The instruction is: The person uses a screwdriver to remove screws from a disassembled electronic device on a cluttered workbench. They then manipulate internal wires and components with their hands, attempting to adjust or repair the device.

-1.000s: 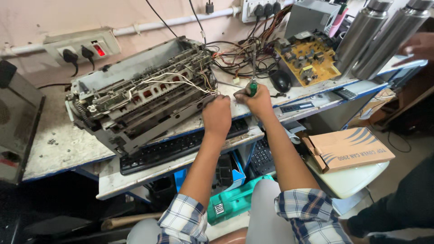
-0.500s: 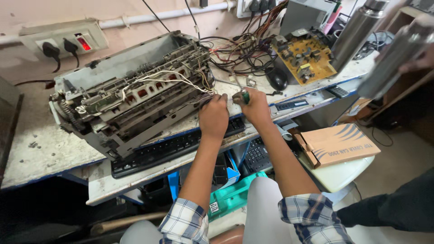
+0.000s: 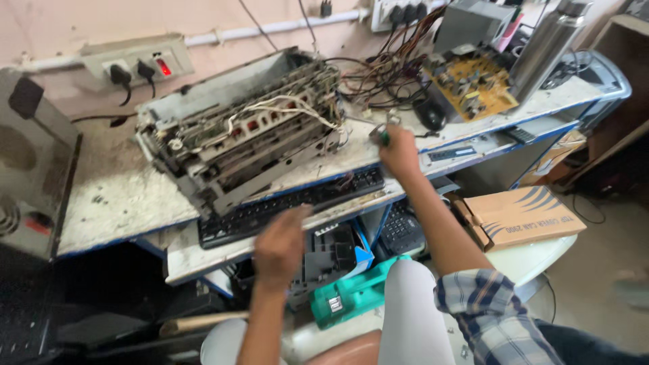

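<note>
Left hand (image 3: pixel 280 245) dropped back, open, over keyboard (image 3: pixel 291 206); right hand (image 3: pixel 399 150) clamped on screwdriver (image 3: pixel 382 135) beside printer chassis (image 3: pixel 243 132).

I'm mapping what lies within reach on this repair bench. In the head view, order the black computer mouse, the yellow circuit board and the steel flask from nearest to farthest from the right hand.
From the right hand:
1. Black computer mouse, just beyond it, slightly right.
2. Yellow circuit board, farther back and right.
3. Steel flask, farthest, at the bench's back right.
</note>
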